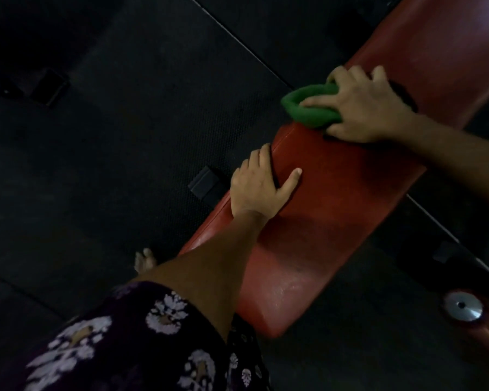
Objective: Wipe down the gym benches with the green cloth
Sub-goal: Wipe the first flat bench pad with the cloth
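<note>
Right hand [362, 108] is pressed down on the green cloth [311, 107], fingers spread over the top of it and the thumb hooked round the near side, so it's basically clamping the bunched-up cloth against the pad. That cloth sits right at the left edge of the red bench [308, 221], about where the seat pad meets the longer back pad, and a fold of it pokes out past the edge over the floor. You can see a dark gap between the two pads just behind the hand.

Left hand [259, 190] isn't holding anything. It's laid flat and wide on the seat pad, fingers wrapped over the left edge and the thumb stretched out across the top surface toward the middle. It's nearer the camera than the cloth hand, with a bit of bare pad between them, not touching.

Bench runs diagonally from the bottom middle up to the top right corner of the view. The near end of the pad looks a bit shiny, can't tell if that's wet or just the light. It's pretty dim overall.

Other stuff: black rubber floor mat [110, 136] under everything, a bare foot [144, 261] just off the left edge of the bench near the close end, and a dark patterned sleeve [124, 342] with white floral print at the bottom. There's a round silver cap [462, 306] on something red down at the right, well apart from the bench pad.
</note>
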`<state>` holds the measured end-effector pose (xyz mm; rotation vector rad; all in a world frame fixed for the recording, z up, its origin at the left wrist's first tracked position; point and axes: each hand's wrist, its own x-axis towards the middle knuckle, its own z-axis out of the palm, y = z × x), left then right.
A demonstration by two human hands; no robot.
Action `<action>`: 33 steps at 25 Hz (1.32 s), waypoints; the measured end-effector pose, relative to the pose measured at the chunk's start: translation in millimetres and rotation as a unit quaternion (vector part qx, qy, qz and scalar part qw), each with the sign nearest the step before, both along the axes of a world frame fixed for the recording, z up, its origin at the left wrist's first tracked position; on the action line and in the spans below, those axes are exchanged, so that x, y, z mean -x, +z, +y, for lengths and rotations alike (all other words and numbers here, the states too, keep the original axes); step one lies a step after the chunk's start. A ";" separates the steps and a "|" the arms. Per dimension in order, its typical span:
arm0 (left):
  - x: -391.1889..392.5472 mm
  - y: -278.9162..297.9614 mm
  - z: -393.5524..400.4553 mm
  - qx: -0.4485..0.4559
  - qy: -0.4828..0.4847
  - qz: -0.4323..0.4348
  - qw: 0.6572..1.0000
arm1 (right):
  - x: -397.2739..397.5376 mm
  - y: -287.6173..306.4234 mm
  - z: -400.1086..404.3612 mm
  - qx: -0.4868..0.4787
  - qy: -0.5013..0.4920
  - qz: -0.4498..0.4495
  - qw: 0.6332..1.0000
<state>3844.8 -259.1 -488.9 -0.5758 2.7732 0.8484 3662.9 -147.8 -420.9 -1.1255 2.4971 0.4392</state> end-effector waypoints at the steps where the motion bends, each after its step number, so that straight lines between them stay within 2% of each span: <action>1: 1.6 1.2 1.8 -0.005 -0.002 0.001 1.000 | 13.3 2.0 7.2 -0.009 -0.039 0.019 0.999; 4: -0.1 4.4 6.1 -0.024 -0.008 -0.016 1.000 | 28.4 -5.6 23.2 0.008 -0.188 0.043 0.981; 8: 7.7 8.6 4.4 -0.067 -0.017 -0.044 0.997 | 22.3 -15.0 17.2 0.023 -0.243 0.031 0.969; 12: 6.4 7.9 -1.8 -0.073 -0.081 -0.065 0.992 | 17.8 -14.4 12.3 0.026 -0.322 0.038 0.946; 16: 5.2 4.0 -16.5 -0.087 -0.129 -0.096 0.983 | 11.0 -17.3 0.6 0.014 -0.347 0.025 0.938; 24: 14.0 1.1 -30.9 -0.112 -0.178 -0.120 0.970 | 17.2 -14.3 -6.9 0.058 -0.394 0.008 0.917; 33: 22.5 14.2 -33.8 -0.099 -0.208 -0.227 0.946 | 16.7 -18.1 -1.9 0.067 -0.405 -0.012 0.912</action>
